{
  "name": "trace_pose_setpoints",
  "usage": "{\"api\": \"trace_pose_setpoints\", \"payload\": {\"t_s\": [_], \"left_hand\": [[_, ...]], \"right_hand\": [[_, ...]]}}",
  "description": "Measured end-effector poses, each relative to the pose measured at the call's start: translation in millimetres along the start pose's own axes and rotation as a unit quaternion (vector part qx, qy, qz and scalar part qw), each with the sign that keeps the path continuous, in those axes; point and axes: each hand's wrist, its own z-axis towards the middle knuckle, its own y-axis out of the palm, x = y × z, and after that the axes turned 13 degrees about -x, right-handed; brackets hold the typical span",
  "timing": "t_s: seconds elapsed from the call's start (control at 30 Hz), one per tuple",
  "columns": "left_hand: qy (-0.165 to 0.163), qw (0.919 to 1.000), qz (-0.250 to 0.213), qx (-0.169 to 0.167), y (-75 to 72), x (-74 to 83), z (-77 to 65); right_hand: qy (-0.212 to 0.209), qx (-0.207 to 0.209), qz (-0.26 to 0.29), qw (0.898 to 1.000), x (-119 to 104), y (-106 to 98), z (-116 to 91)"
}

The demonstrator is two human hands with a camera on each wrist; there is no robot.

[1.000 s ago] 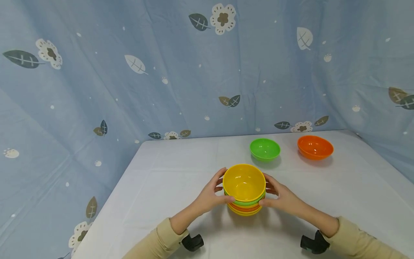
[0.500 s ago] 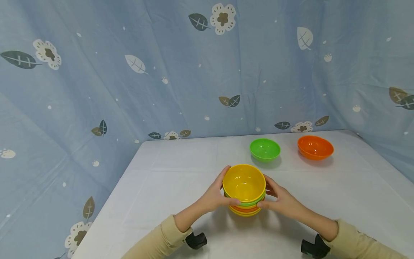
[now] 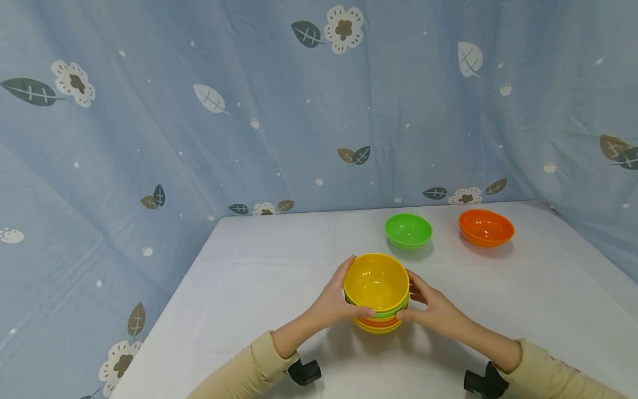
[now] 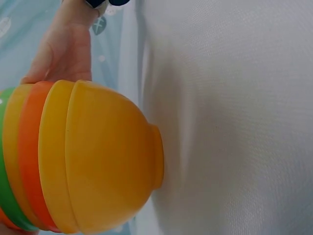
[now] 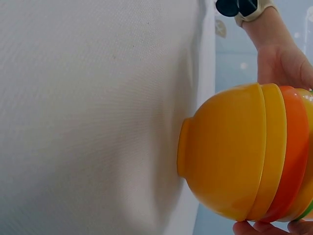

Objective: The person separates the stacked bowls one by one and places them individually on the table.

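Both hands hold a stack of nested bowls (image 3: pixel 376 285), several high, at the near middle of the table. A yellow bowl sits on top, with green, orange and yellow rims below. My left hand (image 3: pixel 335 303) grips the left side, thumb across the front. My right hand (image 3: pixel 432 308) grips the right side, thumb tip at the front rims. In the left wrist view a yellow bowl (image 4: pixel 110 156) forms the bottom of the stack, its foot close over the white cloth. In the right wrist view, fingertips (image 5: pixel 264 228) of the right hand press against the rims.
A green bowl (image 3: pixel 408 231) stands behind the stack, slightly right. Farther right is an orange bowl (image 3: pixel 485 228). A white cloth (image 3: pixel 269 266) covers the table, and a blue patterned curtain (image 3: pixel 279 111) hangs along its back and sides.
My left hand has shifted slightly right and closer around the stack, its thumb reaching farther across the front. The stack, the right hand and the other bowls stay nearly in place.
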Motion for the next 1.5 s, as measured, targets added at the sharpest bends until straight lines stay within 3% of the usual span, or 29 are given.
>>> {"api": "trace_pose_setpoints", "payload": {"t_s": [0.8,1.07,1.5], "left_hand": [[0.015,0.999,0.02,0.036,-2.3,4.2,0.1],[0.019,0.9986,0.025,0.044,-12.4,12.8,2.1],[0.041,0.9947,0.026,0.091,-34.2,20.5,8.4]], "right_hand": [[0.018,-0.009,0.015,1.0,-1.7,-1.7,0.1],[0.019,-0.012,0.017,1.0,-3.3,-3.1,-0.4],[-0.003,-0.015,0.01,1.0,0.2,-3.2,-1.1]]}}
